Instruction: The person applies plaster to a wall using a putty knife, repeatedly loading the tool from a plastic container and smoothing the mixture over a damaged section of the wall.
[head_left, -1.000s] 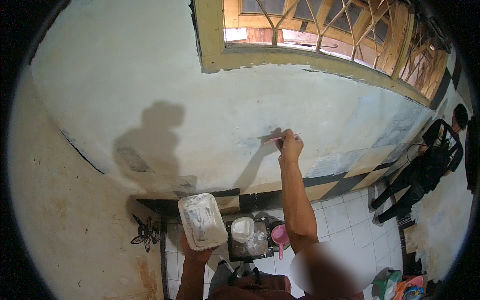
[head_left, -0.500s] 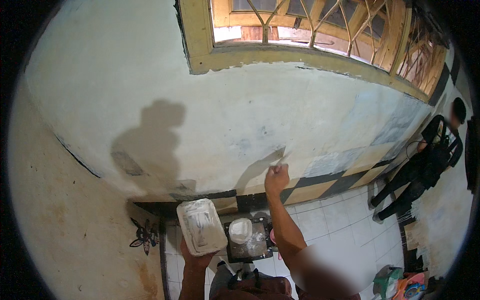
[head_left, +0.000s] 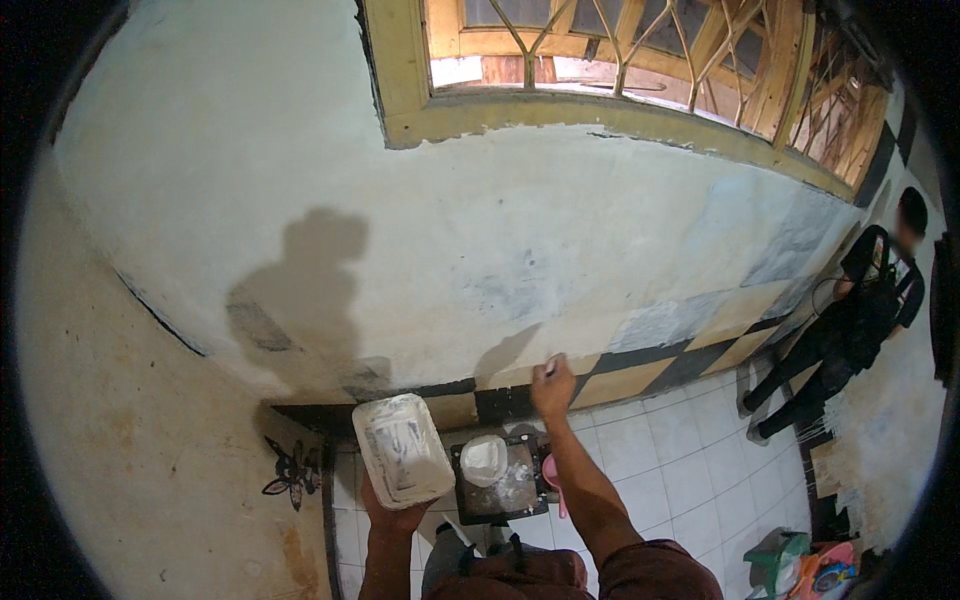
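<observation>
My left hand (head_left: 397, 517) holds a pale rectangular tub (head_left: 446, 470) from below, tilted so its inside shows. White paste coats the walls and bottom of the tub. My right hand (head_left: 554, 388) is closed in a fist in front of the lower wall, around a small pale flat tool that the fingers mostly hide. Behind it, the wall (head_left: 430, 230) is covered with a whitish coat, with grey-blue patches and bare tan and black squares along its lower part. I cannot tell whether the tool touches the wall.
Below my hands stands a small dark stool (head_left: 520, 490) with a white container (head_left: 484, 460) and white smears on it. A pink dipper (head_left: 553, 474) is beside it. A yellow barred window frame (head_left: 480, 112) is above. Another person (head_left: 850, 310) stands at right, near green and orange containers (head_left: 775, 562).
My right hand has moved down, slightly right, and the pale tip above it shows less. The pink dipper is more exposed. My left hand with the tub has hardly moved.
</observation>
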